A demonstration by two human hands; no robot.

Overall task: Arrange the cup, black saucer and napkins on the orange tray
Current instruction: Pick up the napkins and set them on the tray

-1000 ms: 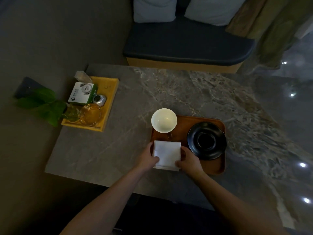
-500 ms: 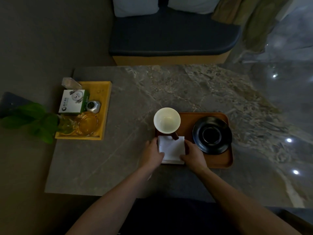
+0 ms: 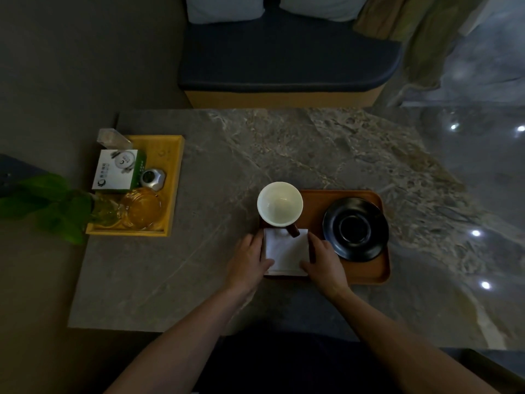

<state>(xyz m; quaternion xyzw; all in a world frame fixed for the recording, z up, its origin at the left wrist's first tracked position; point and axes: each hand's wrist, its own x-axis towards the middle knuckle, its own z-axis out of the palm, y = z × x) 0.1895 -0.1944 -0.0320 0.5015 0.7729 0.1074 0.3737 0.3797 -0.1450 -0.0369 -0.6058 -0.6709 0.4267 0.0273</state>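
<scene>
An orange tray (image 3: 366, 273) lies on the marble table. At its left end stands a cup (image 3: 279, 203), white inside with a brown handle. A black saucer (image 3: 355, 228) sits at the tray's right. A stack of white napkins (image 3: 285, 251) lies flat on the tray just in front of the cup. My left hand (image 3: 248, 263) holds the stack's left edge, thumb on top. My right hand (image 3: 324, 261) holds its right edge the same way.
A yellow tray (image 3: 173, 177) at the table's left carries a white and green box, a small metal object, an amber glass dish and a green plant. A dark cushioned bench (image 3: 284, 64) stands behind the table. The table's near edge runs just under my forearms.
The napkin stack has slid a little farther onto the tray, up against the cup's handle, with both hands still at its sides. The camera view has shifted slightly.
</scene>
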